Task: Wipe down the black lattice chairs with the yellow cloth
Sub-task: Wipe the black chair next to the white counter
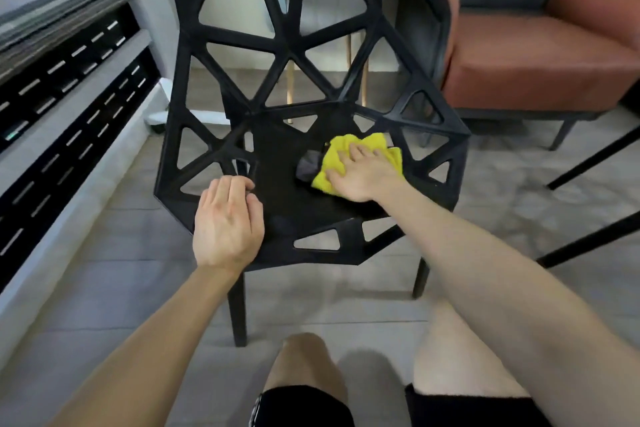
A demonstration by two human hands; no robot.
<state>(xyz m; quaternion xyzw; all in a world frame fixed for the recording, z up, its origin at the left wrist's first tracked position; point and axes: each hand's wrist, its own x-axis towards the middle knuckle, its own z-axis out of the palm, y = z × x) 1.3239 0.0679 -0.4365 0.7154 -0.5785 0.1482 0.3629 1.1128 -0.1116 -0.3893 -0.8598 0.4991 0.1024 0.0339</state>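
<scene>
A black lattice chair (pixel 277 191) stands right in front of me, its back rising away from me. The yellow cloth (pixel 337 152) lies bunched on the right part of the seat, a grey patch showing at its left edge. My right hand (pixel 360 173) presses flat on the cloth with straight fingers. My left hand (pixel 227 222) rests on the seat's front left, its fingers curled over a lattice strut at an opening.
An orange and grey armchair (pixel 540 55) stands at the back right, close to the chair. Thin black legs (pixel 588 163) of other furniture cross the floor on the right. A low grey and black unit (pixel 69 121) runs along the left. My knees are below.
</scene>
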